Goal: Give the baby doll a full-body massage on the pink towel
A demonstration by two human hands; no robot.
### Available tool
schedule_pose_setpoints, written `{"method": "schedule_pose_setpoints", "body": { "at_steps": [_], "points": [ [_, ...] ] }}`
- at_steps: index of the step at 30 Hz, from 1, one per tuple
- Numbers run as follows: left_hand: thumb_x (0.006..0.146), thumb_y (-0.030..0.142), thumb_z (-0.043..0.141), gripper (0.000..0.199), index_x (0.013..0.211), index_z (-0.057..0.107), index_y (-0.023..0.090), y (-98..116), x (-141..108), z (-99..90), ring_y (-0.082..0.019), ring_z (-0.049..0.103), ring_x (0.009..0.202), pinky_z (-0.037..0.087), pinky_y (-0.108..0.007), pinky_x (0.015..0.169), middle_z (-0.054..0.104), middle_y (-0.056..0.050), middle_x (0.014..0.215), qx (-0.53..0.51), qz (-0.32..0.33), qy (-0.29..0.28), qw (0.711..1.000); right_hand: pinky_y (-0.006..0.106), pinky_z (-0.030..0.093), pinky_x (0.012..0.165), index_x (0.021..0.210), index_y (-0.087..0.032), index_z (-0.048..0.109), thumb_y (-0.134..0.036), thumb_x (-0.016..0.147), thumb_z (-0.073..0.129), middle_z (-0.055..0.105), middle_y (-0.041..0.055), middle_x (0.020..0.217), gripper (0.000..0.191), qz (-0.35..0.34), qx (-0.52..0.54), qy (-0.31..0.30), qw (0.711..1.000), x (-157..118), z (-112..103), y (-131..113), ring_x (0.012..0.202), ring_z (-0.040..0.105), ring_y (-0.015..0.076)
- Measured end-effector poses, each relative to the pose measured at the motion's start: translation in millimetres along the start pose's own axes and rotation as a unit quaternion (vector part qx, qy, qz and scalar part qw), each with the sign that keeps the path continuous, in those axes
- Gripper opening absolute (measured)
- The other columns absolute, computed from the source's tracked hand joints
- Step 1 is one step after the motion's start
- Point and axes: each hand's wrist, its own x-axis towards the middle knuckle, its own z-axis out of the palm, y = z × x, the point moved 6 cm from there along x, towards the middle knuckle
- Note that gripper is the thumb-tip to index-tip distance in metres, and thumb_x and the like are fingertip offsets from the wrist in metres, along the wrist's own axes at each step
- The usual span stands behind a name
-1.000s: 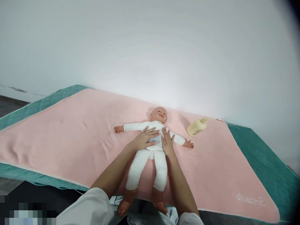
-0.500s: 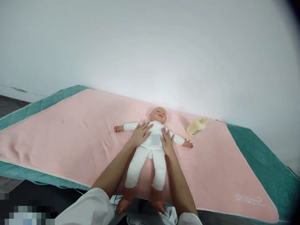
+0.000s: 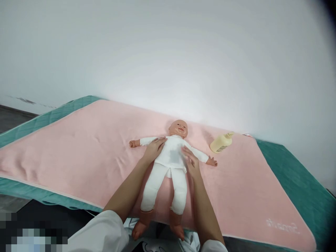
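Note:
A baby doll in a white top and white leggings lies on its back, arms spread, head toward the wall and bare feet toward me. My left hand rests along the left side of its chest near the armpit, fingers stretched out and close together. On the other side, my right hand is at the doll's flank with its fingers extended and slightly bent, somewhat blurred; whether it presses on the cloth I cannot tell. Neither hand grips anything. A grey patch shows on the front of the top.
A pale yellow pump bottle lies tilted on the pink blanket, right of the doll's arm. Under the blanket is a green quilted pad. A white wall rises directly behind.
My right hand has lifted and turned at the doll's side, its fingers now more bent. The fingers of my left hand have drawn together and slid outward to the chest's edge.

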Motion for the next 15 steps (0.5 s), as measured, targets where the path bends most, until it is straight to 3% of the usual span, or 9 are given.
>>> {"method": "schedule_pose_setpoints", "body": {
  "at_steps": [3,5,11,15],
  "points": [
    [0.096,0.026,0.034,0.042,0.128,0.060,0.019,-0.1,0.7,1.6,-0.020,0.056,0.126,0.037,-0.047,0.114,0.062,-0.007,0.135,-0.002,0.004,0.006,1.000,0.048,0.029,0.120,0.109,-0.024,0.074,-0.058,0.097,0.033,0.071,0.0037,0.122,0.055,-0.031,0.000,-0.110,0.993,-2.5,14.4,-13.9,0.133,0.052,0.0255],
    [0.096,0.024,0.033,0.042,0.127,0.061,0.019,0.6,0.9,2.1,-0.020,0.056,0.126,0.037,-0.047,0.114,0.063,-0.007,0.134,-0.002,0.005,0.009,1.000,0.053,0.021,0.122,0.108,-0.027,0.075,-0.057,0.097,0.035,0.070,0.0012,0.122,0.050,-0.037,-0.007,-0.148,0.988,-2.7,20.3,-17.1,0.136,0.048,0.0245],
    [0.096,0.023,0.033,0.042,0.127,0.060,0.015,2.1,-0.1,2.9,-0.020,0.056,0.127,0.038,-0.045,0.114,0.062,-0.010,0.134,-0.001,0.006,0.012,1.000,0.056,0.004,0.123,0.132,-0.031,0.058,-0.050,0.099,0.034,0.054,0.0003,0.144,0.045,-0.066,-0.028,-0.184,0.980,3.0,24.5,-16.5,0.148,0.028,0.0214],
    [0.096,0.023,0.033,0.041,0.126,0.060,0.016,3.0,-0.4,2.6,-0.020,0.056,0.127,0.038,-0.045,0.113,0.062,-0.009,0.133,0.001,0.008,0.016,1.000,0.060,-0.001,0.121,0.142,-0.031,0.048,-0.052,0.099,0.033,0.037,0.0004,0.156,0.050,-0.044,-0.081,-0.194,0.977,8.7,27.3,-8.2,0.152,0.013,0.0239]
  ]
}}
